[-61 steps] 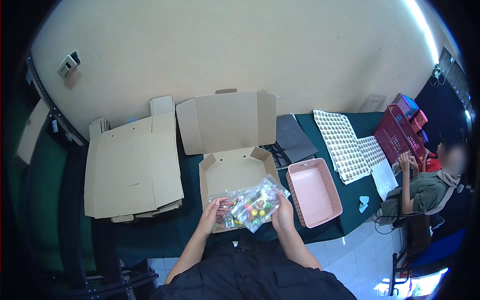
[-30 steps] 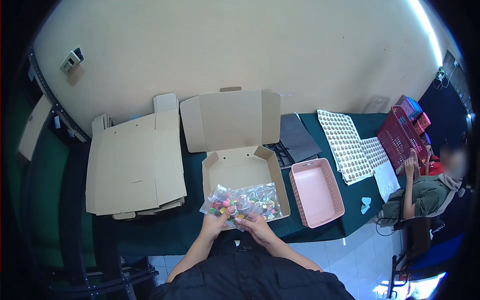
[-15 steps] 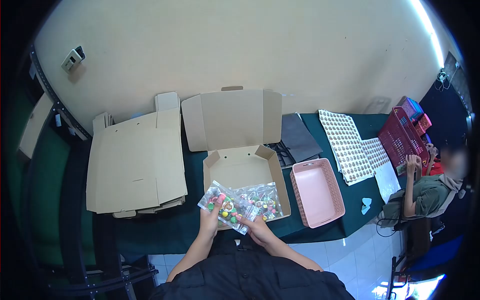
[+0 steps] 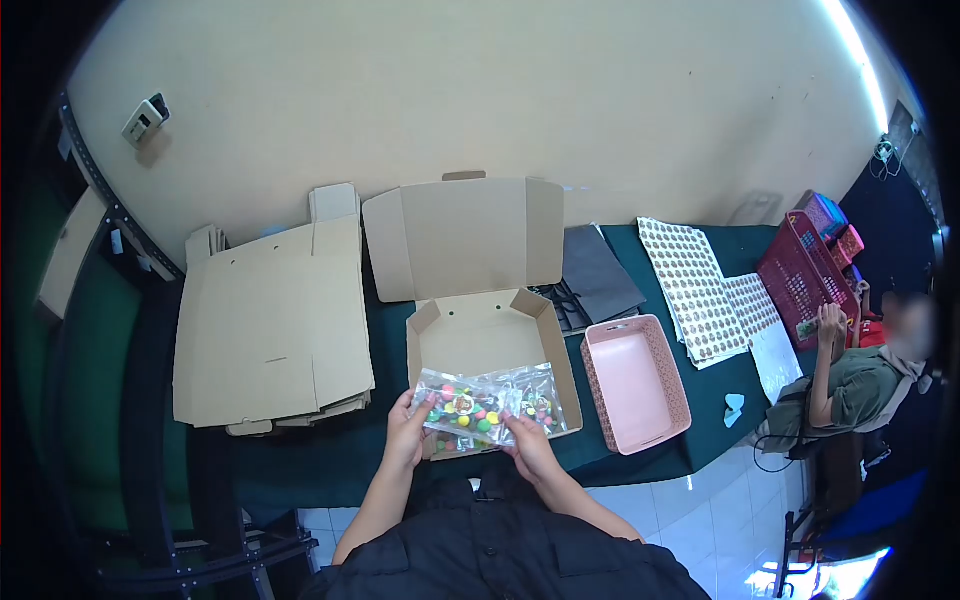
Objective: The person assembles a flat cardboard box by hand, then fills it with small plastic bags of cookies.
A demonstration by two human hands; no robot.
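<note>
Between my two hands a clear plastic bag of colourful round pieces [image 4: 465, 405] with a round label is held nearly level. My left hand [image 4: 405, 428] grips its left end, thumb on top. At its right end my right hand [image 4: 530, 447] pinches the plastic. Under and behind it, the open cardboard box [image 4: 480, 340] stands with its lid raised against the wall. More clear bags of coloured pieces [image 4: 542, 400] lie in the box, partly covered by the held bag.
Flat cardboard boxes [image 4: 270, 330] are stacked at left. Right of the box are dark paper bags [image 4: 600, 280], a pink basket [image 4: 637, 385], sticker sheets [image 4: 695, 290] and a maroon basket [image 4: 800, 275]. Another person [image 4: 860, 390] is at the far right.
The held bag has turned from a slant to nearly level. My left hand has moved slightly left and down, and my right hand slightly right. The other person's hands have shifted slightly.
</note>
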